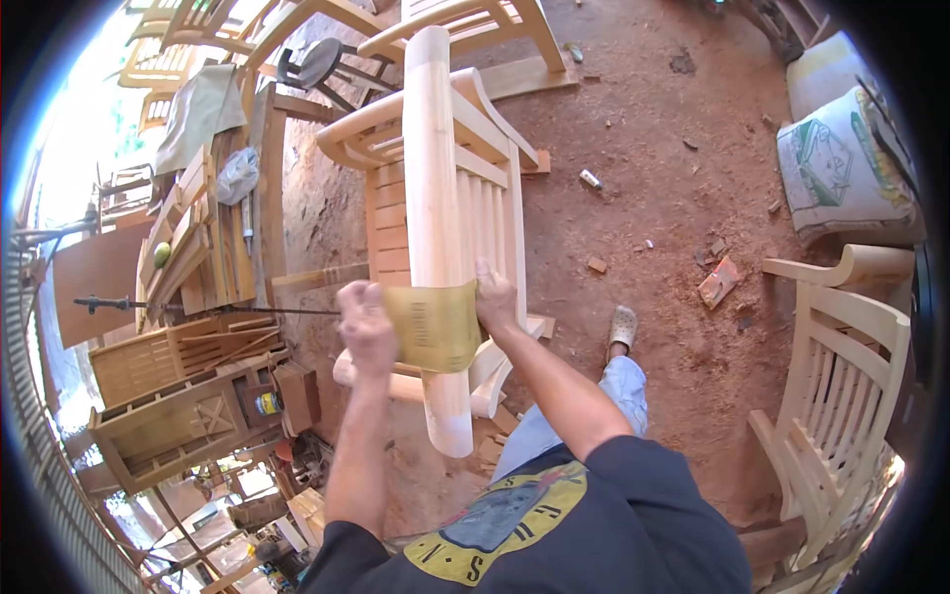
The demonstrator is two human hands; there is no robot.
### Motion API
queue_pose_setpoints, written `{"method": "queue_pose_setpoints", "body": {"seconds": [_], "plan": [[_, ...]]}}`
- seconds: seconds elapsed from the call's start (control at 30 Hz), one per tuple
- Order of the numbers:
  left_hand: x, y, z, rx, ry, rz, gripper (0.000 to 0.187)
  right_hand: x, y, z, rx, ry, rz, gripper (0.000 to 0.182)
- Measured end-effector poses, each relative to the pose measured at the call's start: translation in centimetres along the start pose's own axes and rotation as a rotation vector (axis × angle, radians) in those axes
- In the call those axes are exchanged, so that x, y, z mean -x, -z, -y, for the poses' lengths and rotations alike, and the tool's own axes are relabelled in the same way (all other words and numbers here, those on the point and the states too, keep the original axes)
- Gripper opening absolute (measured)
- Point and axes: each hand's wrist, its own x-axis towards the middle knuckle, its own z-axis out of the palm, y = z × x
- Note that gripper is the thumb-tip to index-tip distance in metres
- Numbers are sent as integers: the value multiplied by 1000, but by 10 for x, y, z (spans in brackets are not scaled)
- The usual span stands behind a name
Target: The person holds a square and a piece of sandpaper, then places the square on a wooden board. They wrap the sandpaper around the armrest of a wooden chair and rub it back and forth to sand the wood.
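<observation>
A sheet of sandpaper [432, 329], its printed yellowish back facing up, is wrapped over the rounded top rail [431, 178] of a pale wooden chair. My left hand [368, 325] is closed on the sheet's left end, slightly smeared by motion. At the right end, my right hand [495, 297] grips the sheet beside the rail, the thumb pointing forward. Below the rail show the chair's slatted seat [392, 223] and its side slats [482, 213]. The grit side of the sheet is hidden against the wood.
More unpainted chairs stand ahead and at the right, one chair [831, 386] near my side. A dark stool [322, 64] is at the upper left. Stacked wooden pieces [188, 247] and a cabinet frame [188, 421] lie left. A printed sack [841, 163] leans at the right. Wood scraps litter the dirt floor [633, 119].
</observation>
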Motion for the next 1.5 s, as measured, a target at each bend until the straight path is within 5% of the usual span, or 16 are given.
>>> {"method": "queue_pose_setpoints", "body": {"seconds": [0.07, 0.17, 0.33, 0.5, 0.57, 0.7, 0.8, 0.83, 0.87, 1.03, 1.27, 1.5], "plan": [[6, 3, -41, 51, 92, 108, 28, -11, -5, -37, 191, -48, 5, 54], [-3, -12, -5, -35, 25, 5, 26, -8, 5, -19, 37, -77, -124, 56], [-19, -18, 56, -103, 78, 12, 26, 14, 1, 47, -201, 97, 22, 57], [-1, 3, -54, 69, 41, 66, 22, -45, -17, -48, 179, 135, 14, 56], [9, 4, -72, 136, 43, 152, 25, -43, 31, -27, 230, -77, 5, 57], [-6, 32, -32, 2, 37, -83, 33, -108, 173, -120, 317, -345, -403, 77], [21, 64, 8, 174, 229, -108, 26, -97, 318, -90, 251, -321, -723, 85], [34, 69, 16, 146, 200, -116, 23, -100, 387, -104, 690, -341, -713, 84], [50, 74, 23, 119, 173, -125, 20, -76, 412, -52, 713, -441, -702, 81], [134, 85, -6, -3, -53, -61, 8, -42, 548, -45, 1026, -375, -844, 78], [170, 60, -91, 304, -540, 421, 15, -31, 517, -45, 1096, -225, -678, 69], [188, 42, -95, 405, -688, 528, 19, 16, 481, -54, 1078, -139, -574, 66]]}}
